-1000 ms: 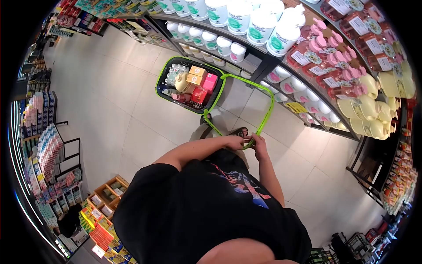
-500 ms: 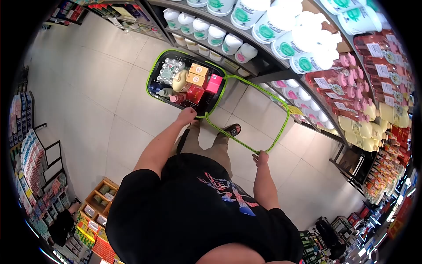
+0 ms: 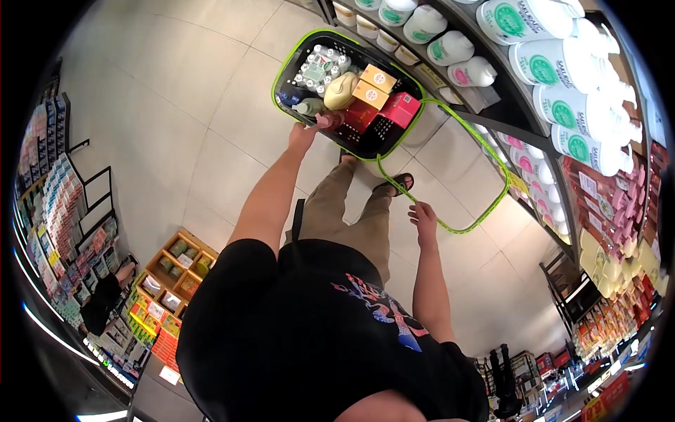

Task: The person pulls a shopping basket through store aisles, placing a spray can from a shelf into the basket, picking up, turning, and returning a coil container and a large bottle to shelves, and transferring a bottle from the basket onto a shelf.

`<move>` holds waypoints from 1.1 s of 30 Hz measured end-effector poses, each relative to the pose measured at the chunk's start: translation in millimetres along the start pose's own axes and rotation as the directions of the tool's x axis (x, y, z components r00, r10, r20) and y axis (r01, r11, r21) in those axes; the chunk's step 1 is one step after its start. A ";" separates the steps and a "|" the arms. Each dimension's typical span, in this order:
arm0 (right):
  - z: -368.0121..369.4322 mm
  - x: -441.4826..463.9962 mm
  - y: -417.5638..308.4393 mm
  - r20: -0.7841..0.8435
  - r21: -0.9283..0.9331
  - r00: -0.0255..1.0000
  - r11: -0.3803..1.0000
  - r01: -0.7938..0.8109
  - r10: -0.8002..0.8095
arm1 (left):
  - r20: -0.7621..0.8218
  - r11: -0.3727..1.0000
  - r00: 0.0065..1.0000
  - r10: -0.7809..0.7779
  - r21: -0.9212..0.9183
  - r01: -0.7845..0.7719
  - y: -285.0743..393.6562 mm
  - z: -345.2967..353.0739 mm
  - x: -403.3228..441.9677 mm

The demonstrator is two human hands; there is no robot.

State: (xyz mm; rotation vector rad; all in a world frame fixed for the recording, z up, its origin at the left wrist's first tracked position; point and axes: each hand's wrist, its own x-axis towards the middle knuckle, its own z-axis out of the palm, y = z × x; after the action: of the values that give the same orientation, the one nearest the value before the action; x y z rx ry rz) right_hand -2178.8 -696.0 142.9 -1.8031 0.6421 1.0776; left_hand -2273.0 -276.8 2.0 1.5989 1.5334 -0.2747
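A black basket with a lime-green rim [image 3: 284,77] holds a pack of small clear bottles [image 3: 321,69], a cream bottle [image 3: 341,91], two orange boxes [image 3: 371,93], red and pink boxes [image 3: 400,110] and a pink bottle [image 3: 330,120]. My left hand [image 3: 304,133] is at the basket's near edge beside the pink bottle, its fingers closed at the rim; what they grip is too small to tell. The green handle [image 3: 505,190] stretches out to the right. My right hand [image 3: 423,216] is just inside the handle's near side, fingers apart and empty.
Shelves of white bottles [image 3: 562,70] run along the upper right, with pink bottles [image 3: 598,204] further down. A wooden divided display [image 3: 184,264] stands at lower left. Another person [image 3: 105,299] is near the left racks. My feet are below the basket.
Both hands were together on the handle, then parted. My left hand has reached the basket's near edge, and my right hand has come off the handle. The basket appears closer and further right.
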 end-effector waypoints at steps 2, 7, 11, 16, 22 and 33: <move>16.4 -13.7 -12.4 0.062 -0.014 0.995 0.997 0.073 -0.072 | 0.013 0.998 1.000 -0.028 -0.054 0.029 -7.9 26.4 17.6; 13.1 -34.8 31.2 0.047 -0.028 0.999 1.000 -0.009 0.011 | 0.115 0.946 0.954 -0.276 -0.142 0.291 13.4 65.2 27.2; -7.4 -53.5 78.7 -0.031 -0.047 0.977 0.976 -0.213 0.212 | -0.039 0.920 0.949 -0.312 -0.261 0.291 14.0 91.8 39.5; -21.8 -70.0 113.4 -0.103 -0.037 0.932 0.935 -0.354 0.348 | -0.152 0.934 0.938 -0.312 -0.230 0.273 -16.5 116.1 77.6; -7.6 -60.4 91.4 -0.069 -0.014 0.970 0.972 -0.235 0.233 | -0.098 0.934 0.952 -0.290 -0.244 0.260 40.8 82.9 20.8; -7.0 -39.7 32.8 0.004 0.079 1.000 0.997 0.021 -0.022 | -0.024 0.928 0.963 0.270 0.275 -0.254 48.3 19.4 -30.9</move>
State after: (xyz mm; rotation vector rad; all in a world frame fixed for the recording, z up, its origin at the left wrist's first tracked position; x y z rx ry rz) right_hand -2220.6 -717.7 164.8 -1.7355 0.6517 1.0283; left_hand -2228.8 -304.9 32.4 2.0224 1.3489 -0.2968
